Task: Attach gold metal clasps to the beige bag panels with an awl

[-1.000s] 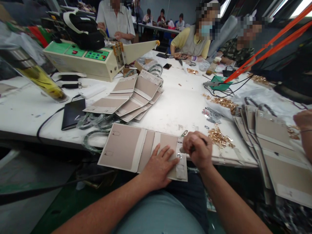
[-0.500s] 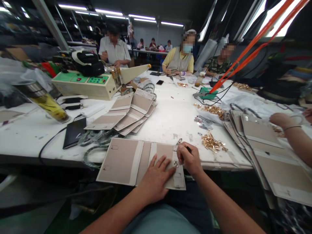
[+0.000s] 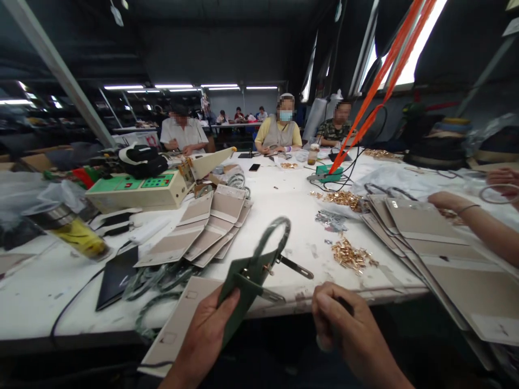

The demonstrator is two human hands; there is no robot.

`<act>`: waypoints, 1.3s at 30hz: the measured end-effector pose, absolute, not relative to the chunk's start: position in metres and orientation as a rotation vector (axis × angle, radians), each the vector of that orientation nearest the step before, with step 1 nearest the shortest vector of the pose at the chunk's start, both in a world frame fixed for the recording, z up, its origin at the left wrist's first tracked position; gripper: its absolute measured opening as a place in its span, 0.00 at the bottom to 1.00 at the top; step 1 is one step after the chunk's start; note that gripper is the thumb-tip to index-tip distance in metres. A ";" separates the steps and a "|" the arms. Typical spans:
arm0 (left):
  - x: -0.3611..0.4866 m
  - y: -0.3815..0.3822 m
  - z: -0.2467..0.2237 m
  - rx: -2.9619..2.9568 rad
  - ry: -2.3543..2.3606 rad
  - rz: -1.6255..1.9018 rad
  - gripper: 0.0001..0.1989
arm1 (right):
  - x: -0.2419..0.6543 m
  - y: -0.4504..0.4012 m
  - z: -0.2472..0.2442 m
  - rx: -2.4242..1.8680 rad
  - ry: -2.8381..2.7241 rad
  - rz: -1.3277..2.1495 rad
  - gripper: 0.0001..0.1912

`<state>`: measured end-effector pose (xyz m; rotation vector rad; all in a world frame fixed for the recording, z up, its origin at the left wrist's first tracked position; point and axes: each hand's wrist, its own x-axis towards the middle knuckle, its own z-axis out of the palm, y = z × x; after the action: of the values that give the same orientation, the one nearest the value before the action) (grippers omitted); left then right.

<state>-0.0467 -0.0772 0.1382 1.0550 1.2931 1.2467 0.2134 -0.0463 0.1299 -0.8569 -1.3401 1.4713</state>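
Note:
My left hand point(image 3: 205, 324) is closed on a bag panel with a dark green outer face point(image 3: 243, 281) and a beige inner side point(image 3: 192, 308); the panel is folded and tilted up. A green loop handle point(image 3: 273, 232) stands from its top. Two metal clip pieces, one dark point(image 3: 295, 266) and one silvery point(image 3: 271, 295), stick out from the green part toward the right. My right hand point(image 3: 338, 316) is curled just right of the panel, apart from it. Something dark shows inside that fist, too hidden to name.
Beige panels point(image 3: 211, 216) are stacked left, more point(image 3: 441, 243) at right beside another person's arm point(image 3: 478, 216). Gold metal pieces point(image 3: 351, 254) and silver ones point(image 3: 330, 219) lie in piles. A bottle point(image 3: 68, 229), a machine point(image 3: 135, 189) and orange straps point(image 3: 377, 81) stand around. People sit across the table.
The panel lay flat with its beige side up; now it is lifted and folded, green face and handle showing. My left hand grips it, and my right hand has moved off it. The view tilted up.

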 end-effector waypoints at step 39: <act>-0.087 -0.094 0.097 0.257 0.365 1.182 0.26 | 0.168 -0.039 0.151 -1.101 -1.499 1.077 0.28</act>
<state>-0.0874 -0.0941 0.0971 0.2575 0.3651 1.1823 0.1677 -0.0391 0.1505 -1.1007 -1.4993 1.0774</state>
